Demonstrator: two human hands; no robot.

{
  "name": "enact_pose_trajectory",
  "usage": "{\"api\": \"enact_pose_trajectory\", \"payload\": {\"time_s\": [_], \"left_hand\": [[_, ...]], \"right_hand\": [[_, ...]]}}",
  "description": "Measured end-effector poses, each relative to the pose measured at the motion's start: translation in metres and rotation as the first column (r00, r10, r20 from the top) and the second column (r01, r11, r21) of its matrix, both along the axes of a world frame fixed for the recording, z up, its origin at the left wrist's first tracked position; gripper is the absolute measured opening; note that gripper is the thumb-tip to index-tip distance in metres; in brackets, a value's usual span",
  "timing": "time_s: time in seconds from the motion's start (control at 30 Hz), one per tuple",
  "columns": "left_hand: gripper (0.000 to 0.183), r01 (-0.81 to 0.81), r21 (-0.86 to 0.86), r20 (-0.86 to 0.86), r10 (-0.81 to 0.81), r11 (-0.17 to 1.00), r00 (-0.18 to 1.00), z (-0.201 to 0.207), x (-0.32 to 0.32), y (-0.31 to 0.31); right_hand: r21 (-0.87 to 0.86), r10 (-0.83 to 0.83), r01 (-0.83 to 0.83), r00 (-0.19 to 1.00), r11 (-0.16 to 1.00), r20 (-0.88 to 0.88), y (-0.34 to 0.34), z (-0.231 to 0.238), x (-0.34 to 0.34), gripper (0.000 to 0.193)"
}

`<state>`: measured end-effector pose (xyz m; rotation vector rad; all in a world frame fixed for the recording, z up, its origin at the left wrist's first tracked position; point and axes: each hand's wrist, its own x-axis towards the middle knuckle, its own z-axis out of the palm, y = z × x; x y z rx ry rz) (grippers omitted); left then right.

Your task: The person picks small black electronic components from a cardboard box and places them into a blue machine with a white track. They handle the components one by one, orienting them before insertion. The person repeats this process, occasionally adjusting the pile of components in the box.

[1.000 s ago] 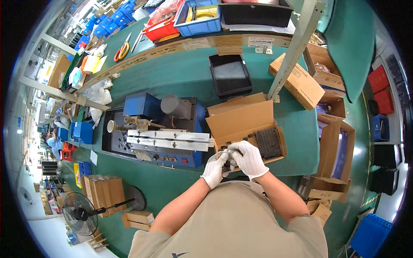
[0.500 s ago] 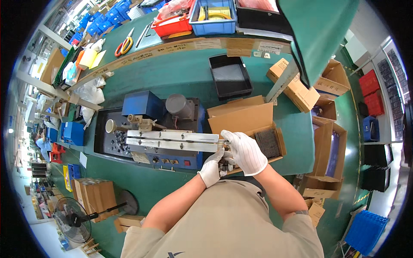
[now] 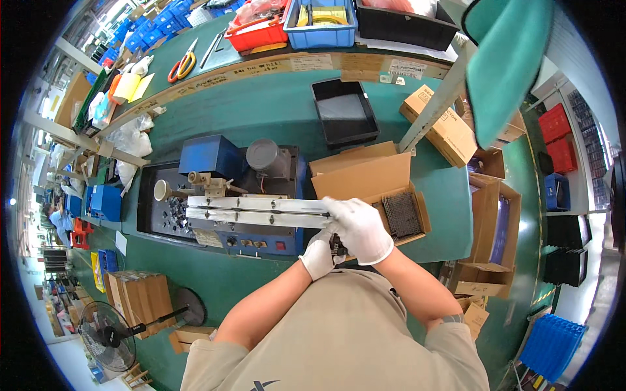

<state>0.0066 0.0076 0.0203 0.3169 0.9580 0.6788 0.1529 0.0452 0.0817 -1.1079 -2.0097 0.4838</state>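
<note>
Both my hands wear white gloves and meet at the right end of a long, silvery double rail (image 3: 261, 212). The rail lies across a blue bench machine (image 3: 261, 240) with knobs and a red switch. My left hand (image 3: 317, 256) is closed below the rail's end, with a small dark part (image 3: 337, 247) showing at its fingers; its exact kind is unclear. Over the rail's tip, my right hand (image 3: 362, 232) has bent fingers, slightly blurred, and what they pinch is hidden. Beside it, an open cardboard box (image 3: 365, 184) contains rows of small dark pieces (image 3: 402, 215).
Left of the machine is a black tray (image 3: 149, 205) with loose black pieces. Behind stands a black bin (image 3: 343, 111). A shelf carries red (image 3: 256, 39) and blue bins (image 3: 319, 36) and scissors (image 3: 182, 65). A post (image 3: 440, 98) and cartons (image 3: 492, 228) stand to the right.
My right hand has turned and shifted slightly left and down over the rail's end, covering more of it. My left hand stays nearly in place. The whole view has shifted slightly.
</note>
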Motion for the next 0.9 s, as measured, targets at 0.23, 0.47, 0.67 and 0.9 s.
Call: {"api": "enact_pose_trajectory", "payload": {"time_s": [0.23,0.47,0.67,0.9], "left_hand": [[0.049,0.103,-0.05,0.096,-0.098,0.993,0.991,-0.012,-0.011,0.003],[0.053,0.125,-0.115,0.091,-0.115,0.985,0.989,-0.032,-0.004,0.0],[0.056,0.15,-0.129,0.056,-0.144,0.98,0.988,-0.034,0.001,-0.003],[0.058,0.178,-0.032,-0.047,-0.18,0.983,0.983,-0.004,0.01,-0.001]], "right_hand": [[-0.314,0.067,-0.033,0.993,0.949,0.097,-0.026,-0.009,0.034,0.028],[-0.319,-0.036,0.094,0.982,0.943,0.184,-0.047,-0.051,0.029,0.017],[-0.321,-0.066,0.139,0.971,0.937,0.229,-0.051,-0.039,0.028,0.013],[-0.396,-0.109,0.16,0.983,0.904,0.15,-0.045,-0.034,0.03,0.015]]}}
